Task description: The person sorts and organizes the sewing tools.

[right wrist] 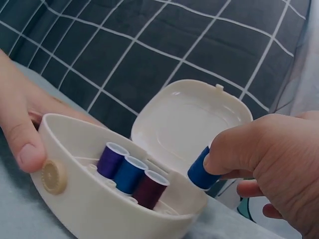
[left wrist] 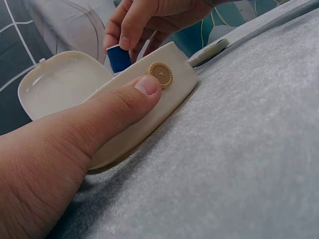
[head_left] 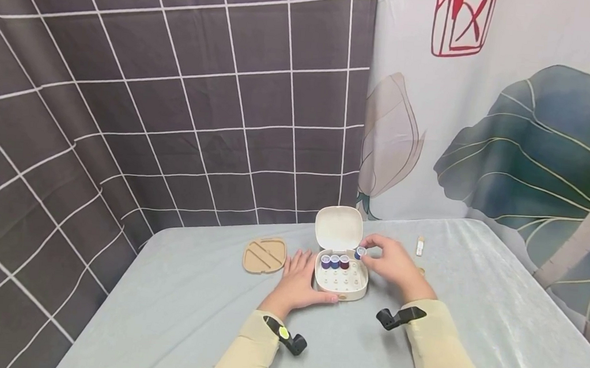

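Note:
A cream sewing box (head_left: 351,294) stands on the table, its hinged lid (head_left: 339,228) raised. Along its back row sit a purple thread spool (right wrist: 111,160), a blue thread spool (right wrist: 130,175) and a dark red thread spool (right wrist: 151,189). My right hand (head_left: 392,265) pinches another blue thread spool (right wrist: 199,172), tilted above the back right corner of the box. My left hand (head_left: 297,285) lies against the box's left side with fingers straight, its thumb (left wrist: 122,112) along the front beside the button-shaped catch (left wrist: 160,74).
A tan slotted tray (head_left: 264,255) lies left of the box. To the right, a small bottle-like item (head_left: 420,246) with a pale label lies on the grey tablecloth (head_left: 181,302). A small yellowish thing is partly hidden by my right wrist. Curtains hang behind the table.

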`<state>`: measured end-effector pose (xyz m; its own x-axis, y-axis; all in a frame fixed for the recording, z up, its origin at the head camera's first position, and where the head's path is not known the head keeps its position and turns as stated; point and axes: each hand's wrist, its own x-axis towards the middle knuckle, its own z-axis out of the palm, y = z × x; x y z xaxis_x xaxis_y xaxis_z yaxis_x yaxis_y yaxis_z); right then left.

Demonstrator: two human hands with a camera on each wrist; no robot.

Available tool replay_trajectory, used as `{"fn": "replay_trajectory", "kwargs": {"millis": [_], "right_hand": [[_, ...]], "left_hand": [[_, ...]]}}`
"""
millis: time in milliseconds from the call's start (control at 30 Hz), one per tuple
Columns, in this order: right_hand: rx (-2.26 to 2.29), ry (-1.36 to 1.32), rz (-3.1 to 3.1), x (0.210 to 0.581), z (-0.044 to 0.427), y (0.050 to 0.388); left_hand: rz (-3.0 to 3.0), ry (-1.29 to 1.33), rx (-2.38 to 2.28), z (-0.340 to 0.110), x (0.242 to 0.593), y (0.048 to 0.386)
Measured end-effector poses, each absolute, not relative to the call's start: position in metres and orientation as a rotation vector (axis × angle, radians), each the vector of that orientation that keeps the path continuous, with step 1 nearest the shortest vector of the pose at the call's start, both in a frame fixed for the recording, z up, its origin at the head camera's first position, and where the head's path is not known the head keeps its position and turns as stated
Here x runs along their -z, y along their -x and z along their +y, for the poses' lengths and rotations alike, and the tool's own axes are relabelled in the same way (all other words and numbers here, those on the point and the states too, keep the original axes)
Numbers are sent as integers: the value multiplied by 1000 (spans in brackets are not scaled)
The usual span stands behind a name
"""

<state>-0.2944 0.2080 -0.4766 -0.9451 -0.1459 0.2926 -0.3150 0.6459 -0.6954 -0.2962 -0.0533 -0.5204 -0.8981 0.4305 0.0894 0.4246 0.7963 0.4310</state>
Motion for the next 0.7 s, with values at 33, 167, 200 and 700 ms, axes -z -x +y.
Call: {"fn": "replay_trajectory", "kwargs": {"millis": [33, 167, 200, 700], "right_hand": [[-1178, -390, -2652, 477, 207, 294], [-1133, -422, -2663, 480, 203, 294], [-1118, -425, -2673, 481, 203, 294], [-869, -537, -2661, 490, 198, 299]], "left_hand": [[2963, -703, -706, -53, 520, 296], [2956, -701, -714, -53, 521, 295], [2957, -704, -712, -53, 521, 295], [2972, -695, -689, -52, 520, 294]]}}
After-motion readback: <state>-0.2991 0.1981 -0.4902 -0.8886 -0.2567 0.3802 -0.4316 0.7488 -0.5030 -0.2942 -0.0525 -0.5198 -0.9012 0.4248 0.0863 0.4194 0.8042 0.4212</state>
